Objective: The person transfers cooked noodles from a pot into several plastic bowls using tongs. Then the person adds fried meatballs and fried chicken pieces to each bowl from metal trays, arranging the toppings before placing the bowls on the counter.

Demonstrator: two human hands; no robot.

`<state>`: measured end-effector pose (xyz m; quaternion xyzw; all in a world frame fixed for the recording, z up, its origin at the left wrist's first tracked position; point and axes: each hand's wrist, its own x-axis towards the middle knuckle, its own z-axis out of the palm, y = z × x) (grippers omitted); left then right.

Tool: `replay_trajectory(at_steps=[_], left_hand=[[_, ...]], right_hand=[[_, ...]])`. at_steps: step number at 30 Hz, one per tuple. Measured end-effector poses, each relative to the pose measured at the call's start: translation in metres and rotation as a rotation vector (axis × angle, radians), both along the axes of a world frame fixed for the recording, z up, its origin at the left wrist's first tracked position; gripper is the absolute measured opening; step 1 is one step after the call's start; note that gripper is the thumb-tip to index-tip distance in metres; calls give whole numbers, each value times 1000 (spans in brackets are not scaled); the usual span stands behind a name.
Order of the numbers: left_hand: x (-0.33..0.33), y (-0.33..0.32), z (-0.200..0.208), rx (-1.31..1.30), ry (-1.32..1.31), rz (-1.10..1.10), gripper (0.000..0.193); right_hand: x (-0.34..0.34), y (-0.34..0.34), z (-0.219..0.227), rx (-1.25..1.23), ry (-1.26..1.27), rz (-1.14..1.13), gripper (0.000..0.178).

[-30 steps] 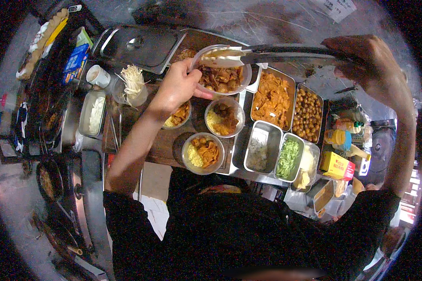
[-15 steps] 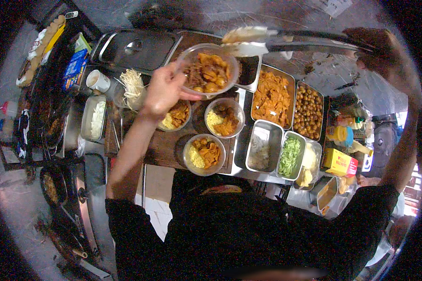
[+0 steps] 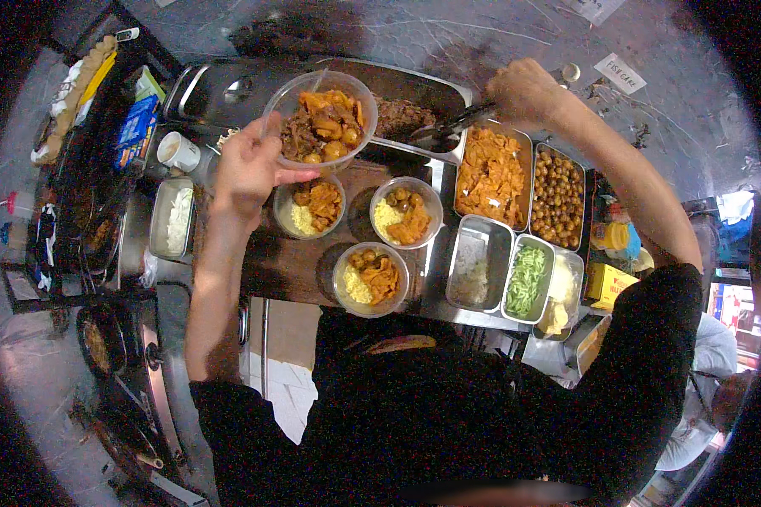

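Observation:
My left hand (image 3: pixel 243 165) grips the rim of a clear round plastic bowl (image 3: pixel 330 127), raised above the dark board. In that bowl are dark shredded meat, orange-brown pieces and small round balls. At the far side, my right hand (image 3: pixel 524 91) is closed around dark tongs (image 3: pixel 463 120). Their tips reach into a steel pan of dark shredded meat (image 3: pixel 402 117); whether they pinch any is hidden. Below the raised bowl stand three similar bowls, at the left (image 3: pixel 311 205), right (image 3: pixel 406 212) and front (image 3: pixel 370 279), with yellow crumbly food and orange pieces.
To the right are pans of orange pieces (image 3: pixel 490 173), brown balls (image 3: pixel 558 201) and green shreds (image 3: pixel 528 280), plus a nearly bare steel pan (image 3: pixel 479 262). At left stand a container of white slices (image 3: pixel 176 221), a white cup (image 3: pixel 177 151) and a steel lid (image 3: pixel 237 93).
My right hand has swung leftward and inward from the far right, bringing the tongs from above the bowl down into the meat pan. My left hand has shifted the bowl slightly left.

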<state>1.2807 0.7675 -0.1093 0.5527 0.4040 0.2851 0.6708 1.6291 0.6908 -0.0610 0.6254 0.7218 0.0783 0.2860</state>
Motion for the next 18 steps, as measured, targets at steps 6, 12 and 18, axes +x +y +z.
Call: replay_trajectory(at_steps=[6,12,18], left_hand=[[-5,2,-12,50,-20,23,46],[10,7,-8,99,60,-14,44],[22,11,-18,83,15,-65,41]], right_hand=[[29,-16,62,48,123,-118,25],[74,-43,115,131,259,-68,35],[50,-65,176,219,463,-532,41]])
